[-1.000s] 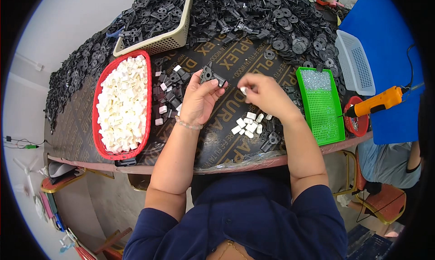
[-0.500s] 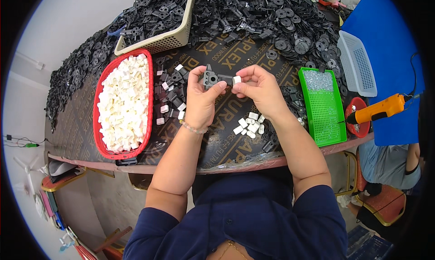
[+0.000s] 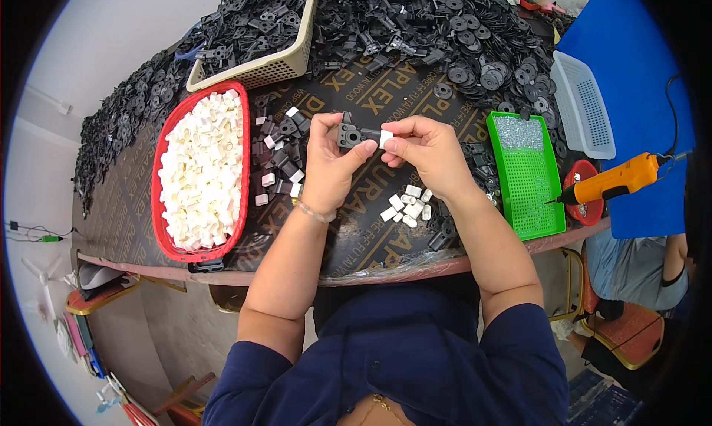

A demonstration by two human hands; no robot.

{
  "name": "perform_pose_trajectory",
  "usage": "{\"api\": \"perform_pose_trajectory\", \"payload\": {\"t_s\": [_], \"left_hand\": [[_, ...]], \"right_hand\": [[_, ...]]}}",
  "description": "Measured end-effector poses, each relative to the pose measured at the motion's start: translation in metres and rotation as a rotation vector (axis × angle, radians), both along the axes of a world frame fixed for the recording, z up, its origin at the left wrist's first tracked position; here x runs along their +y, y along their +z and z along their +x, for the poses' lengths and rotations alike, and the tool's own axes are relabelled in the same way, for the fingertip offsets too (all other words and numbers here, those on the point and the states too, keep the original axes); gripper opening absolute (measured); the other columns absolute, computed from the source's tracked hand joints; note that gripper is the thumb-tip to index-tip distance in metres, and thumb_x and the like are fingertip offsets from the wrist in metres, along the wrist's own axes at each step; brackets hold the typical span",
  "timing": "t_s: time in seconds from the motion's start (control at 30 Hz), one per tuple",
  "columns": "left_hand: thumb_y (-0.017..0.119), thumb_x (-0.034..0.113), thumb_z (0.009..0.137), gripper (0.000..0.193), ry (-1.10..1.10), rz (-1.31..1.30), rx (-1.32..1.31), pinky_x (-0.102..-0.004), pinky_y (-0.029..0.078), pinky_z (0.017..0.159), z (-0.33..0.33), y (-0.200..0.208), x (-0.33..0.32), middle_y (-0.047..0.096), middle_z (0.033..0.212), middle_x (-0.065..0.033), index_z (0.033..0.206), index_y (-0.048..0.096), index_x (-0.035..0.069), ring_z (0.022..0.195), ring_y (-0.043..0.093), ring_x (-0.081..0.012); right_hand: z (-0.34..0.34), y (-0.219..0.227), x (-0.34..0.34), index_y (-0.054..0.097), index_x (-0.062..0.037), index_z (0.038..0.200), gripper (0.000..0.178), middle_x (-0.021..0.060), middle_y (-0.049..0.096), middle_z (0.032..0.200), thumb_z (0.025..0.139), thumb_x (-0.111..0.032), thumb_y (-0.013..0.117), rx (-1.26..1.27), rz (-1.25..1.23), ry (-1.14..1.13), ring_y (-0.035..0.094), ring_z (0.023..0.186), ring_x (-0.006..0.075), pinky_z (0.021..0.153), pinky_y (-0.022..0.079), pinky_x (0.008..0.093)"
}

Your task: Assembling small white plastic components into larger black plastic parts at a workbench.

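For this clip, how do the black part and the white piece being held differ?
The black part is longer; the white piece is short and blocky.
The black part has a visible hole; the white piece shows none.
The left hand holds the black part, the right hand the white piece.
Both are hand-held, end to end.

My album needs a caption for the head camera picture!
Left hand holds a black part; right hand holds a white piece at its end.

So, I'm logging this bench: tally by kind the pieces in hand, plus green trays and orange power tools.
Black part, left hand: 1
White piece, right hand: 1
Green tray: 1
Orange power tool: 1
Total: 4
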State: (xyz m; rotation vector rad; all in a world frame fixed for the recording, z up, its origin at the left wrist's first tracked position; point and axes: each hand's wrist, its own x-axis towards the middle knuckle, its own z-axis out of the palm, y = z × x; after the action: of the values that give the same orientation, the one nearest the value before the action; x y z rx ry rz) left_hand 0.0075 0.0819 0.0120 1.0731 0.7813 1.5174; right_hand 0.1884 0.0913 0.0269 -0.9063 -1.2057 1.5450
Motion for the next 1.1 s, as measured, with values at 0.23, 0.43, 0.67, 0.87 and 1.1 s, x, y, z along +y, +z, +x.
{"api": "perform_pose_trajectory", "payload": {"t_s": [0.23, 0.43, 0.67, 0.87, 1.1], "left_hand": [[0.074, 0.004, 0.09, 0.066, -0.415, -0.238, -0.275, -0.0252, 0.055, 0.069, -0.012, 0.003, -0.001, 0.063, 0.108, -0.0084, 0.144, 0.038, 0.014, 0.081, 0.064, -0.0142], [0.047, 0.053, 0.104, 0.053, -0.61, -0.34, -0.555, -0.0298, 0.054, 0.072, 0.0, -0.012, 0.004, 0.066, 0.099, -0.0062, 0.147, 0.038, 0.022, 0.083, 0.065, -0.014], [0.057, 0.048, 0.099, 0.054, -0.376, -0.337, -0.595, -0.0396, 0.049, 0.102, -0.005, -0.05, 0.017, 0.053, 0.141, -0.0031, 0.143, 0.046, 0.019, 0.123, 0.059, -0.0194], [0.056, 0.048, 0.1, 0.056, -0.297, -0.437, -0.578, -0.0434, 0.049, 0.099, -0.018, -0.044, 0.021, 0.063, 0.126, -0.0083, 0.137, 0.052, 0.008, 0.113, 0.061, -0.0229], [0.052, 0.026, 0.103, 0.035, -0.198, -0.566, -0.626, -0.0325, 0.053, 0.076, -0.023, -0.034, 0.02, 0.065, 0.101, -0.0086, 0.131, 0.052, 0.005, 0.088, 0.063, -0.0209]], "right_hand": [[-0.002, -0.006, 0.006, 0.056, 0.0031, 0.133, 0.061, 0.0143, 0.063, 0.128, 0.083, -0.016, 0.084, 0.01, 0.181, 0.124, 0.063, 0.116, 0.0215, 0.097, 0.051, 0.0336], [-0.019, 0.021, 0.015, 0.05, 0.0019, 0.13, 0.065, 0.0168, 0.06, 0.133, 0.076, -0.009, 0.084, 0.14, 0.172, 0.096, 0.056, 0.125, 0.0248, 0.108, 0.044, 0.039], [-0.101, 0.027, 0.033, 0.049, 0.0005, 0.135, 0.086, 0.0175, 0.067, 0.123, 0.066, -0.028, 0.092, -0.609, 0.483, 0.156, 0.067, 0.109, 0.0283, 0.096, 0.052, 0.0382], [-0.14, 0.001, 0.062, 0.051, 0.0001, 0.143, 0.092, 0.0265, 0.05, 0.147, 0.073, -0.052, 0.081, -0.839, 0.832, 0.035, 0.044, 0.139, 0.0414, 0.115, 0.036, 0.0478], [-0.002, -0.018, 0.155, 0.049, -0.0184, 0.143, 0.059, 0.0183, 0.041, 0.151, 0.085, -0.016, 0.062, -1.628, 0.654, -0.429, 0.043, 0.134, 0.0444, 0.105, 0.039, 0.0621]]}}
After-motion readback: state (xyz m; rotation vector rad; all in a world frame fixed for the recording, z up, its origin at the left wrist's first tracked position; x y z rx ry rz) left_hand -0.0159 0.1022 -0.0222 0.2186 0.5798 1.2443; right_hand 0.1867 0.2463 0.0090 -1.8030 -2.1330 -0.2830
